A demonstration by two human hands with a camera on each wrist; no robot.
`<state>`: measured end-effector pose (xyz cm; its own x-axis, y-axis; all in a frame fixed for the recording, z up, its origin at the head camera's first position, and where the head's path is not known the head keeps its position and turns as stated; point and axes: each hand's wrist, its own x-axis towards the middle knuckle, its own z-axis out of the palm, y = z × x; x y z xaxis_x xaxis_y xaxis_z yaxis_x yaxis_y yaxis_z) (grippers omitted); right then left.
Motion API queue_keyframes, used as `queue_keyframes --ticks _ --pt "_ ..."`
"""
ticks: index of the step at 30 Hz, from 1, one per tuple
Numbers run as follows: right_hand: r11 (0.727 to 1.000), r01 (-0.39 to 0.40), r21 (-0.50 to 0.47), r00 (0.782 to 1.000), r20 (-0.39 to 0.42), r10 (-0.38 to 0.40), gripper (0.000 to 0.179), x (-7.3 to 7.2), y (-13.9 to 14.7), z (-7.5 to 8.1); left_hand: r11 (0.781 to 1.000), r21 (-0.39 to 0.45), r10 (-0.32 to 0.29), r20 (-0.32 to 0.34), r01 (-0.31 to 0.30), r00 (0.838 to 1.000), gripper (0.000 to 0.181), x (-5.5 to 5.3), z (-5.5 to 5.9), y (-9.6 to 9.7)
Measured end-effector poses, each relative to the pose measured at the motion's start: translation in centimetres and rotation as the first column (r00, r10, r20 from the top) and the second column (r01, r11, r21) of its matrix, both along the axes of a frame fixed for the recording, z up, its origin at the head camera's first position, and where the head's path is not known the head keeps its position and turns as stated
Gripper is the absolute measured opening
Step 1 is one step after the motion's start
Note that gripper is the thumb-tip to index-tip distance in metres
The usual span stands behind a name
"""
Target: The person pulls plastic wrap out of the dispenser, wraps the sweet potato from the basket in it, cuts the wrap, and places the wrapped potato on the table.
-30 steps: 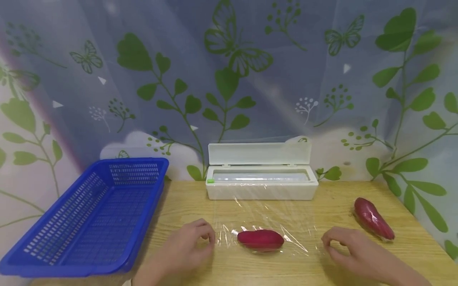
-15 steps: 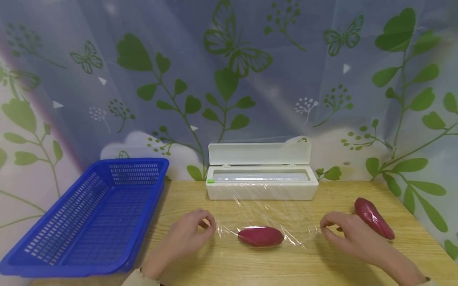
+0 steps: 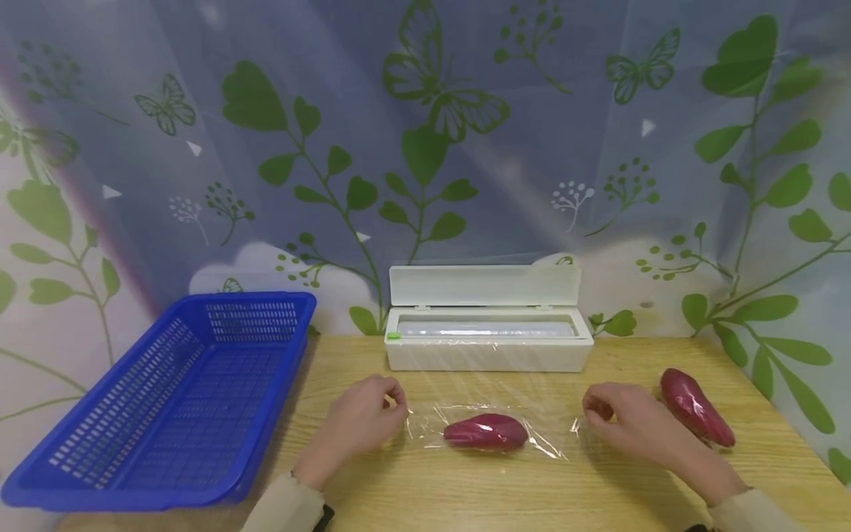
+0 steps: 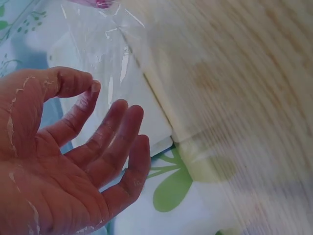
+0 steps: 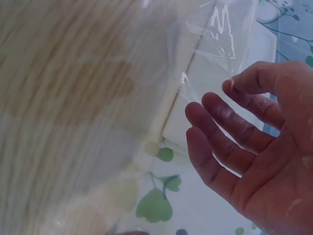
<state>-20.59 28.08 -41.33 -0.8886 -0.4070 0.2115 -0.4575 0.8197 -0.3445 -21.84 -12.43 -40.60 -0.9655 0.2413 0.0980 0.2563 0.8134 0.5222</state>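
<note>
A sheet of clear cling film (image 3: 545, 441) runs from the white dispenser box (image 3: 488, 356) toward me. My left hand (image 3: 362, 417) pinches its left edge between thumb and index finger, the other fingers loosely bent in the left wrist view. At the opposite edge, my right hand (image 3: 631, 425) pinches the film (image 5: 220, 36) in the same way. Between the hands lies a reddish-purple, elongated vegetable (image 3: 487, 432), perhaps a sweet potato, with creased film over and around it. I cannot tell how far the film goes round it.
The box's lid (image 3: 484, 285) stands raised against the patterned curtain (image 3: 332, 222), with a film roll (image 3: 485, 328) inside. A blue plastic basket (image 3: 304, 347) stands at the left. A similar vegetable (image 3: 694, 406), shiny as if film-wrapped, lies beyond my right hand on the wooden table (image 3: 425, 495).
Both hands have moved away from me toward the dispenser box, pinching the film. The middle vegetable has shifted slightly the same way and shows a different side.
</note>
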Motion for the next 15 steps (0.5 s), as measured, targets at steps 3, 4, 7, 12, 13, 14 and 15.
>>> queue_keyframes --ticks 3,4,7,12,13,14,15 --pt "1.0 -0.017 0.015 1.0 0.027 0.017 0.015 -0.5 -0.1 -0.6 0.999 -0.043 -0.004 0.022 0.005 1.0 0.005 -0.5 -0.5 0.1" --pt "1.0 -0.022 0.021 0.999 0.037 0.022 0.015 -0.6 -0.1 -0.8 0.998 -0.057 -0.008 0.024 0.01 1.0 0.005 -0.6 -0.6 0.1" --pt "0.998 -0.052 0.033 0.997 0.066 0.05 0.014 -0.7 -0.2 -1.3 0.994 -0.111 -0.015 0.014 0.016 1.0 0.007 -0.9 -1.2 0.3" --pt "0.994 -0.104 0.012 0.987 0.126 0.102 0.014 -0.6 -0.4 -1.9 0.984 -0.172 -0.053 -0.03 0.047 0.998 0.009 -0.8 -1.9 0.7" --pt "0.994 -0.107 0.008 0.985 0.135 0.105 0.014 -0.6 -0.4 -2.0 0.982 -0.182 -0.058 -0.038 0.05 0.998 0.01 -0.8 -2.0 0.7" --pt "0.994 -0.11 0.006 0.984 0.142 0.108 0.015 -0.6 -0.4 -2.0 0.98 -0.189 -0.066 -0.043 0.056 0.997 0.011 -0.7 -2.0 0.8" --pt "0.994 -0.112 0.006 0.983 0.147 0.109 0.015 -0.6 -0.4 -2.0 0.978 -0.199 -0.067 -0.046 0.057 0.997 0.012 -0.7 -2.0 0.8"
